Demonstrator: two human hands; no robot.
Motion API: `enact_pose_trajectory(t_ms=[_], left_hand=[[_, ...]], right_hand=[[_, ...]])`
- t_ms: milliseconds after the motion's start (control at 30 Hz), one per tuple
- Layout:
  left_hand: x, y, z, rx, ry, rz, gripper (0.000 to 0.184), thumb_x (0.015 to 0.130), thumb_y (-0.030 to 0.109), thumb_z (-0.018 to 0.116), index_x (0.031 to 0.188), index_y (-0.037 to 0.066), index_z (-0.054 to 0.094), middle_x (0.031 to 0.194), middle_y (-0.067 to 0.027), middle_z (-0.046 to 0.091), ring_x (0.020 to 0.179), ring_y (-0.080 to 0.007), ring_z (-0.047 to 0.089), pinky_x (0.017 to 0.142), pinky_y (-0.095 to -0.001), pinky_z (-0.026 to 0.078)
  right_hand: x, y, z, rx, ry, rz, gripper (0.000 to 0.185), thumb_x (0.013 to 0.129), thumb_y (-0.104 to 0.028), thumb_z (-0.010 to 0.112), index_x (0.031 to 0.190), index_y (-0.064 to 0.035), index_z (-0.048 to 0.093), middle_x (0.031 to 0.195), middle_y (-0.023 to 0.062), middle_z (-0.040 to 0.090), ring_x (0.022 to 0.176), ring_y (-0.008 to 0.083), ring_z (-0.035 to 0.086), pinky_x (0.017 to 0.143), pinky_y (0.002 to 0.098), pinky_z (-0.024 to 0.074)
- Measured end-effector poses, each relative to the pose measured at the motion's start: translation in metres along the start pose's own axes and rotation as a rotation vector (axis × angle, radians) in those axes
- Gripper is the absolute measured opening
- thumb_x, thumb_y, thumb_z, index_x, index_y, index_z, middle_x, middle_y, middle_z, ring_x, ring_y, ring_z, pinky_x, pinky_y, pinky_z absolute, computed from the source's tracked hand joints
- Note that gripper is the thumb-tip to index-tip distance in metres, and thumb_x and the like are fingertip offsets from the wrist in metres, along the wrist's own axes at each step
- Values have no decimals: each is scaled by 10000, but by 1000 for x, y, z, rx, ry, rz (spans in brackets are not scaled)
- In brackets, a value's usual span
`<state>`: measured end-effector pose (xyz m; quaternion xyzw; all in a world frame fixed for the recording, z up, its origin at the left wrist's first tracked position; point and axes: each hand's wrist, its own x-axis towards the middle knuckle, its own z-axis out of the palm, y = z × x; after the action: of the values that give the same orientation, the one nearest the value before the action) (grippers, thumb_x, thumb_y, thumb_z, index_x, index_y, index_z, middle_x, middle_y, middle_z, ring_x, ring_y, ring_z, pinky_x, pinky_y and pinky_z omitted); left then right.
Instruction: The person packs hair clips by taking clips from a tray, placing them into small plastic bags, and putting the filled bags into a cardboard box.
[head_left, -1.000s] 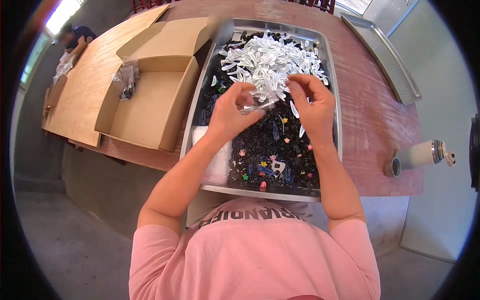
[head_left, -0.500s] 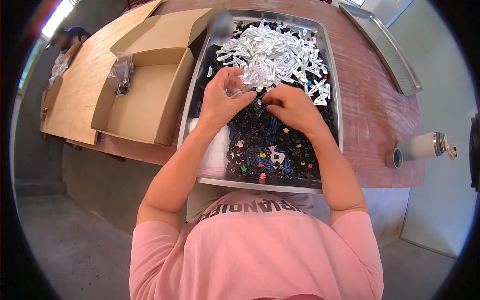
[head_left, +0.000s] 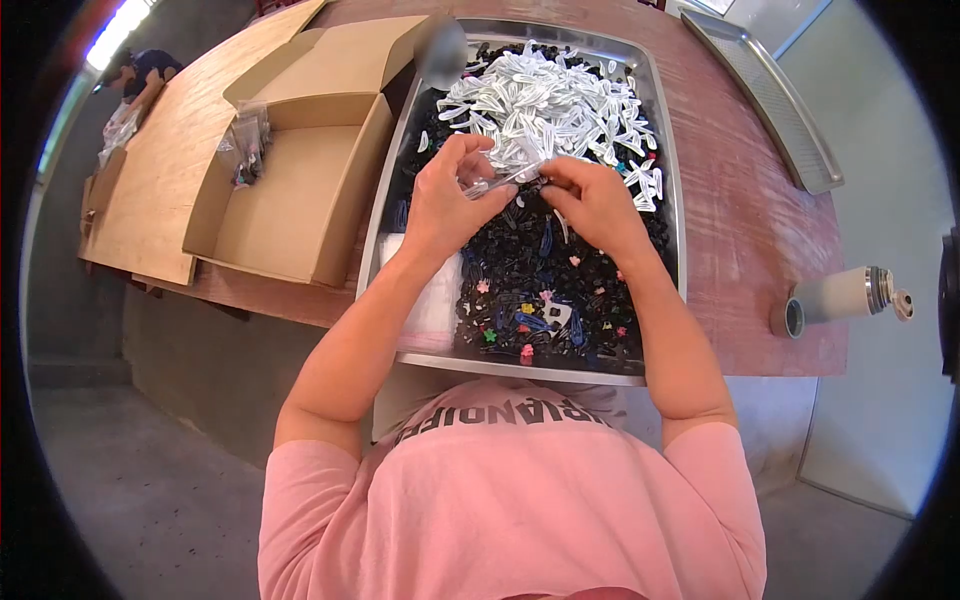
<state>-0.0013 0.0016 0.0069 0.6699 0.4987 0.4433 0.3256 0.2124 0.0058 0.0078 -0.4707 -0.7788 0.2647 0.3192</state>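
Note:
My left hand [head_left: 452,195] is closed on a small clear plastic bag [head_left: 492,183] over the middle of the metal tray [head_left: 673,230]. Thumb and fingers of my right hand [head_left: 590,200] are pinched together at the bag's right end; what they hold is too small to name. Just beyond both hands lies a heap of white hair clips [head_left: 545,100]. Under and nearer than the hands are many small black pieces [head_left: 505,250], with blue clips [head_left: 545,238] and coloured flower shapes among them. A stack of clear bags [head_left: 430,310] lies at the tray's near left corner.
An open cardboard box [head_left: 290,205] with filled bags [head_left: 250,145] is left of the tray. To the right stand a bottle [head_left: 845,295] with a cup [head_left: 788,318] beside it and another metal tray [head_left: 775,105]. Another person [head_left: 145,75] sits at the far left.
Both hands first came closer together and lower over the tray. Since then my right hand has lifted slightly to the bag's end. The view has also shifted a little.

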Motion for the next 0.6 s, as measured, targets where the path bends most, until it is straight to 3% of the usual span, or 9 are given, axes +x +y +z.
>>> enact_pose_trajectory(t_ms=[100,200,333,367,433,500,600], left_hand=[[0,0,-1,-8,4,-3,532,714,126,827,1187,82,588,886,7,618,824,-97,579,759,-285,478],[1,-1,-1,0,6,7,533,712,127,828,1187,79,590,883,3,623,822,-103,578,757,-289,481],[0,0,-1,26,-4,-9,529,714,114,824,1187,69,590,881,-6,626,814,-101,575,763,-280,486],[0,-4,1,14,-7,4,531,715,108,823,1188,65,588,875,-8,626,798,-101,574,760,-279,490],[0,-5,2,1,-8,17,532,715,103,822,1189,62,586,869,-10,626,782,-101,574,758,-279,493],[-1,-5,4,49,-7,55,540,697,122,833,1169,52,579,859,-50,650,729,-159,591,709,-306,513],[-3,-7,8,30,-29,78,536,694,127,837,1161,58,583,854,-42,652,712,-143,585,699,-296,509]], right_hand=[[5,-7,-6,304,84,144,193,885,-54,668,1067,8,686,790,-15,646,679,47,553,622,221,447],[5,-4,-9,297,180,181,187,901,-43,651,1079,2,691,796,-23,639,679,59,556,627,221,454],[5,-10,-12,79,502,-113,187,940,-59,633,1112,-20,694,874,-5,646,708,59,560,646,215,454],[3,-20,-11,162,544,-72,179,933,-59,652,1105,-30,689,881,1,644,710,56,554,642,211,447],[0,-28,-8,153,525,-98,179,919,-43,663,1096,-30,685,874,5,644,705,58,553,638,210,446],[-4,-39,-8,50,451,-137,181,879,-20,706,1058,-24,676,856,20,644,692,64,559,633,208,449],[-8,-44,-1,136,353,-116,202,873,-39,724,1070,-28,681,841,20,644,696,68,572,637,208,453]])
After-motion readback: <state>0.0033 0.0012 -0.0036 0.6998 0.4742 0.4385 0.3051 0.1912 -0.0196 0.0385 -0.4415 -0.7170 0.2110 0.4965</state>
